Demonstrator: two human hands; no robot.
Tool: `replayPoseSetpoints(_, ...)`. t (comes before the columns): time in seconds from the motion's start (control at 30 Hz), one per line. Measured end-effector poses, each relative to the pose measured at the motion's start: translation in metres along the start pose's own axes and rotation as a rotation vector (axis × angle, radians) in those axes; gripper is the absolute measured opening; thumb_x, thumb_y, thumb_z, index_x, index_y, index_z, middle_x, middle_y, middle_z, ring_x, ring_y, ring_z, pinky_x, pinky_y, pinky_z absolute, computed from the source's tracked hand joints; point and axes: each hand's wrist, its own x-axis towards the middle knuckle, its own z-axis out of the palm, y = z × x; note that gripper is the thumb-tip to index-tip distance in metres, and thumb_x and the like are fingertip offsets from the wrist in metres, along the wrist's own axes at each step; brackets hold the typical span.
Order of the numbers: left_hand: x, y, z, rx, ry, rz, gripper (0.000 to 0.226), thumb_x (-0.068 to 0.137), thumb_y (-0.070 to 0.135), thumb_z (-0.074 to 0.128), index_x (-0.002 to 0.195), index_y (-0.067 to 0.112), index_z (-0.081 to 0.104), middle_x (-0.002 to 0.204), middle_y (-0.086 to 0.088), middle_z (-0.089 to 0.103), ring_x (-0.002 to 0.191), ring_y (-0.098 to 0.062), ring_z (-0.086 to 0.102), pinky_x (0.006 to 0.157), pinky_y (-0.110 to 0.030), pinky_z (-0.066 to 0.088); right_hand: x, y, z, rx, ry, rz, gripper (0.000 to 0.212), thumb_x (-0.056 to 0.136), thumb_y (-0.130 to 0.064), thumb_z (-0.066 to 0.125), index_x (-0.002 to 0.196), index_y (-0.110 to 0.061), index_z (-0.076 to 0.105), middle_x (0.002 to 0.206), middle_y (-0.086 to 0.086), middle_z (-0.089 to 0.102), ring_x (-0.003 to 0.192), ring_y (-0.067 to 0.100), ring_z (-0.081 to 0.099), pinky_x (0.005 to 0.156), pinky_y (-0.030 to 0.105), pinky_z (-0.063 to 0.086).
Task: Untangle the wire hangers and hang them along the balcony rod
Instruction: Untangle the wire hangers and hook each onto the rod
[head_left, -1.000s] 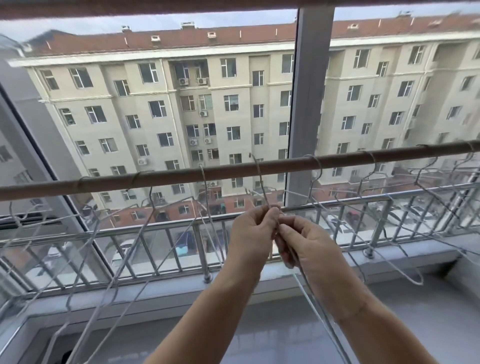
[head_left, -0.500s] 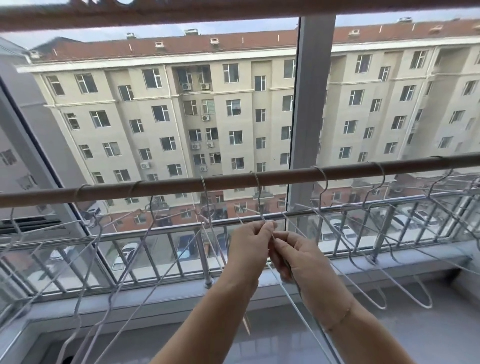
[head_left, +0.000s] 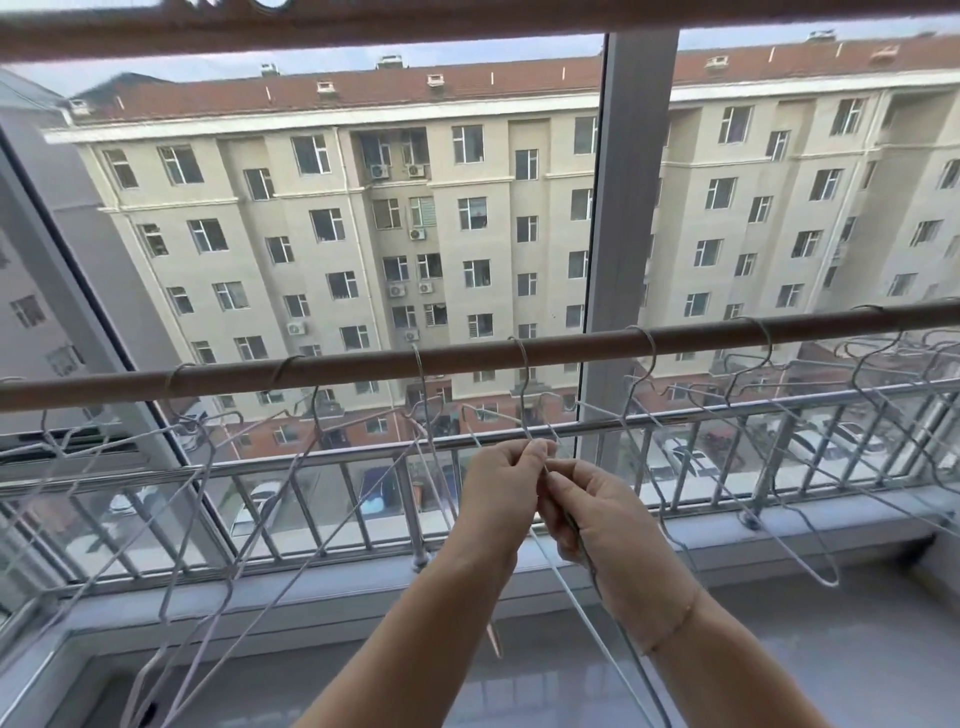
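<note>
Centrally, 2 bare hands meet just below a brown balcony rod (head_left: 467, 358) that crosses the view from 9 o'clock to 3 o'clock. Left hand (head_left: 501, 493) pinches thin wire between fingertips; right hand (head_left: 597, 512), at its 3 o'clock and touching it, grips the same white wire hanger (head_left: 566, 577), whose wire slants down toward 5 o'clock. More wire hangers (head_left: 737, 395) hang hooked along the rod on both sides, overlapping. Behind them stands a metal railing (head_left: 322, 462).
</note>
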Motion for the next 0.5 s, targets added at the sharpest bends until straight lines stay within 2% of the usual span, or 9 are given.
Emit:
replayPoseSetpoints(0.13,0.000,0.002,0.000,0.007,0.000,-0.010,0.024,0.097,0.014,0.045,0.082,0.010,0.064,0.070,-0.020,0.059,0.035,-0.010,0.051,0.045,-0.017,0.046,0.000,-0.001,0.002,0.009,0.014,0.016,0.018,0.094,-0.009,0.044,0.089,-0.010,0.061,0.045,0.001,0.045,0.034,0.007,0.030,0.034,0.017,0.019)
replayPoseSetpoints(0.33,-0.002,0.005,0.000,0.050,0.033,-0.054,0.026,0.096,0.017,0.045,0.083,0.002,0.063,0.061,-0.014,0.052,0.040,-0.016,0.045,0.049,-0.025,0.042,-0.003,-0.006,-0.001,-0.047,-0.011,0.018,0.016,0.094,-0.008,0.045,0.094,-0.005,0.061,0.049,0.003,0.052,0.036,0.008,0.041,0.037,0.017,0.029)
replayPoseSetpoints(0.43,-0.009,0.008,-0.001,0.080,0.027,-0.062,0.030,0.096,0.021,0.045,0.070,0.009,0.055,0.052,-0.002,0.045,0.043,-0.011,0.043,0.048,-0.023,0.042,-0.007,-0.008,-0.002,-0.120,-0.015,0.039,0.017,0.093,-0.010,0.046,0.089,-0.011,0.062,0.054,0.000,0.062,0.048,0.010,0.054,0.049,0.020,0.038)
replayPoseSetpoints(0.5,-0.015,0.011,-0.003,0.135,0.023,-0.043,0.032,0.094,0.024,0.046,0.067,0.012,0.056,0.057,0.000,0.053,0.055,-0.012,0.053,0.059,-0.022,0.048,-0.009,-0.008,-0.004,-0.158,-0.029,0.038,0.016,0.093,-0.012,0.046,0.096,-0.011,0.061,0.069,0.001,0.069,0.066,0.015,0.060,0.056,0.023,0.043)
